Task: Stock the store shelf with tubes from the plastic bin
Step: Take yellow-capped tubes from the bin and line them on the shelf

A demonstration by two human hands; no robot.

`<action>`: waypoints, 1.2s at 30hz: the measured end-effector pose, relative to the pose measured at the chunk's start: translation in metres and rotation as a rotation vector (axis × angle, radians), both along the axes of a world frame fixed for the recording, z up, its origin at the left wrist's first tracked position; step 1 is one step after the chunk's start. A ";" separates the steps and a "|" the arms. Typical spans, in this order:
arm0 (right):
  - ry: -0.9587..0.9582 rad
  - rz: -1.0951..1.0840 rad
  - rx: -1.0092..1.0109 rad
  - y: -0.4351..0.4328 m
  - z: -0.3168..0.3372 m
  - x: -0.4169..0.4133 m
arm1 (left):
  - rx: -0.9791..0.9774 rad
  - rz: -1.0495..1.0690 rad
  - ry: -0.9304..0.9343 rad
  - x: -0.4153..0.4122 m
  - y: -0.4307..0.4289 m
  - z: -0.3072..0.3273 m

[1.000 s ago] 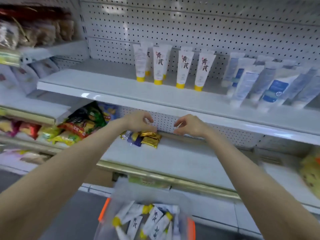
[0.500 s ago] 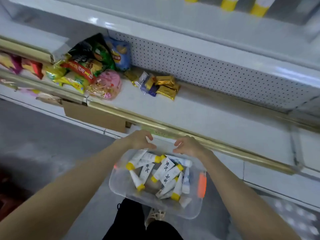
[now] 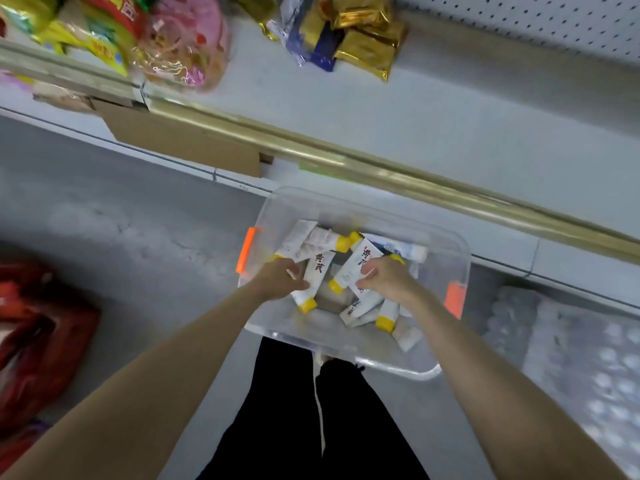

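Note:
A clear plastic bin (image 3: 346,204) with orange latches (image 3: 246,249) sits on the floor in front of my legs. It holds several white tubes with yellow caps and dark lettering. Both my hands are down inside it. My left hand (image 3: 278,277) grips one tube (image 3: 320,268) near its middle, fingers curled over it. My right hand (image 3: 386,278) grips another tube (image 3: 360,259) that lies slanted, yellow cap toward me. More tubes (image 3: 367,306) lie loose beneath my right hand. The upper shelf with standing tubes is out of view.
A low white shelf (image 3: 433,126) with a gold front rail (image 3: 381,171) runs just behind the bin. Gold snack packs (image 3: 367,32) and a pink bag (image 3: 187,46) lie on it. A red bag (image 3: 38,341) is on the floor at left, wrapped bottles (image 3: 588,375) at right.
My view has tilted down from the shelves to the bin. Both hands dropped from the shelf edge into the bin and closed on tubes.

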State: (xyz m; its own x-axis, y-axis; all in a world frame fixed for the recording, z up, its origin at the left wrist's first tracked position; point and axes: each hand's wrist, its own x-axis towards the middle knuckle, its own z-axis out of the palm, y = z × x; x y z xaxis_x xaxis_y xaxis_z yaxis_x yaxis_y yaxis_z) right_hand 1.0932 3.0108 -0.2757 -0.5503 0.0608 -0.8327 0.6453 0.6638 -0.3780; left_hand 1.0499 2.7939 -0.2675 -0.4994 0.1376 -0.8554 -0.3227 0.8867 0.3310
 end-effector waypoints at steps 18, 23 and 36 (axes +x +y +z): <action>-0.085 -0.141 0.330 0.005 -0.081 0.058 | -0.075 0.425 -0.152 0.024 -0.001 -0.119; -0.087 -0.111 0.443 -0.002 -0.093 0.054 | -0.112 0.582 -0.110 0.026 0.006 -0.135; 0.273 -0.207 0.396 -0.003 -0.115 0.028 | 0.215 0.765 -0.507 0.022 0.013 -0.112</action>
